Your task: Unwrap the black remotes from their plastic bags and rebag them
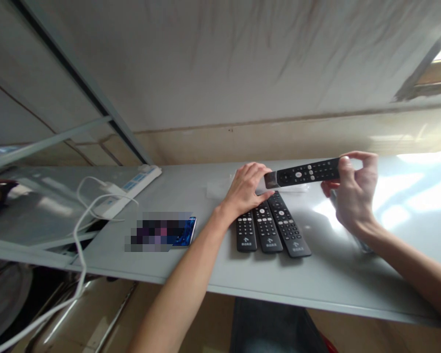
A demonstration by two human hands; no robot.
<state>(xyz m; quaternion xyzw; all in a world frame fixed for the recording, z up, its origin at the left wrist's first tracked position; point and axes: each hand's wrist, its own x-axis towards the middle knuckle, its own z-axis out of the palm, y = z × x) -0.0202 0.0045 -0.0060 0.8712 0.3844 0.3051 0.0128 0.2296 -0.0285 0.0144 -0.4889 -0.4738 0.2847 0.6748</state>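
A black remote control is held up over the table, lying nearly level with its buttons facing me. My right hand pinches its right end between thumb and fingers. At the other end, my left hand has its fingers along the upper edge and its thumb just below. That left end looks greyer and shinier than the rest. Beneath my left hand, three more black remotes lie fanned out: a left one, a middle one and a right one. My left hand hides their far ends.
Clear plastic wrapping lies behind my left hand, and something partly hidden sits under my right wrist. A phone and a white power strip with a white cable are to the left. A wall backs the grey table.
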